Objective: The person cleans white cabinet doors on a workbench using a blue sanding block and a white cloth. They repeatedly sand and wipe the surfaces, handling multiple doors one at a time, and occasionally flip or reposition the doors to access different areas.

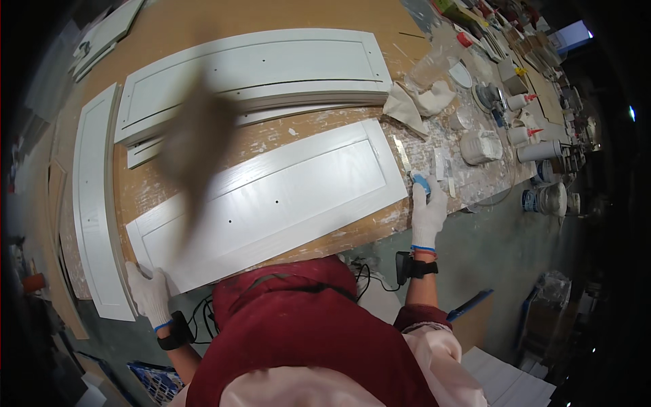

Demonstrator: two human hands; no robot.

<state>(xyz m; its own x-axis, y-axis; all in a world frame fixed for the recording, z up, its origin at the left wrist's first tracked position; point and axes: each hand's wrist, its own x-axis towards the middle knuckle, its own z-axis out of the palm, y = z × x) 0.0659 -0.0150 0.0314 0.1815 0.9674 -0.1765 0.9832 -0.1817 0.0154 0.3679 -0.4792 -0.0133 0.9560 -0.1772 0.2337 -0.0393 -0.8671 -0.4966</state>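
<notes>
The white panel (305, 180) lies along the near edge of the table (469, 190). The left hand (150, 294) is at its near left corner; whether it grips, I cannot tell. The right hand (428, 213) grips a blue tool (421, 181) beside its right end. A stack (291, 62) lies behind.

We find the white framed panel (305, 193) brightly lit, with soft glare across its recessed face. We note dim surroundings: the floor (498, 254) lies in grey shade, and a small point of light (632, 113) burns out against the dark right edge. A brown, out-of-focus smudge (200, 136) obscures the left-centre area. We observe fisheye curvature in straight edges and black vignetting at the corners.
</notes>
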